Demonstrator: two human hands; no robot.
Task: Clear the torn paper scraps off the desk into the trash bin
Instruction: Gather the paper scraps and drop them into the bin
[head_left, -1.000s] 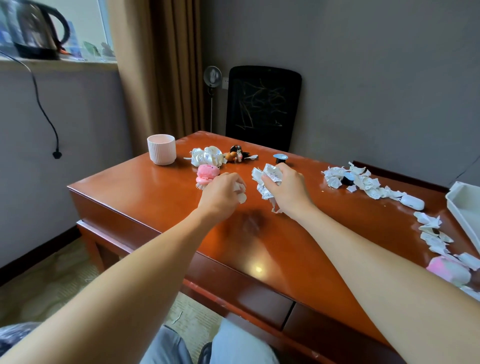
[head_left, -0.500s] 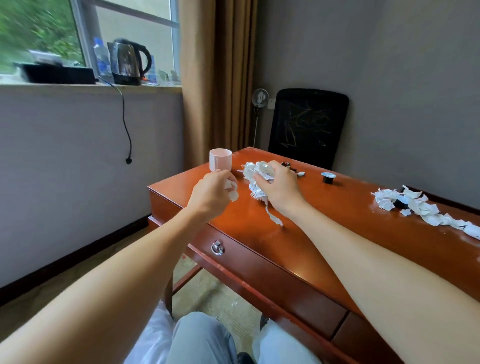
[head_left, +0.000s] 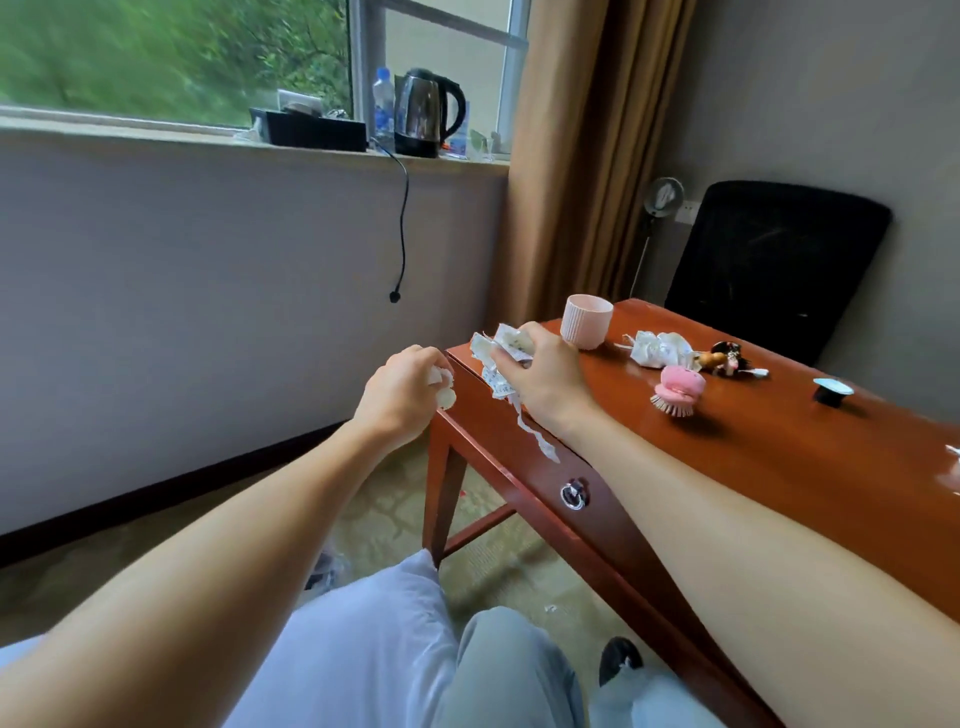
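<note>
My right hand (head_left: 545, 379) grips a bunch of torn white paper scraps (head_left: 496, 351) over the left corner of the red-brown wooden desk (head_left: 779, 457); one long strip (head_left: 535, 436) dangles below it. My left hand (head_left: 400, 397) is just past the desk's left edge, curled round a small wad of white paper (head_left: 444, 389). No trash bin is in view. A few more scraps (head_left: 953, 457) show at the right edge of the desk.
On the desk stand a pink ribbed cup (head_left: 587, 321), a crumpled white cloth (head_left: 657, 349), a pink brush (head_left: 675, 387), a small figurine (head_left: 724, 358) and a black cap (head_left: 831, 392). A black chair (head_left: 774, 265) is behind. Carpet lies to the left, a kettle (head_left: 426, 111) on the sill.
The view has swung left, away from the scrap piles on the right. Both hands, each still holding paper, have travelled left from the desk's middle to its left corner.
</note>
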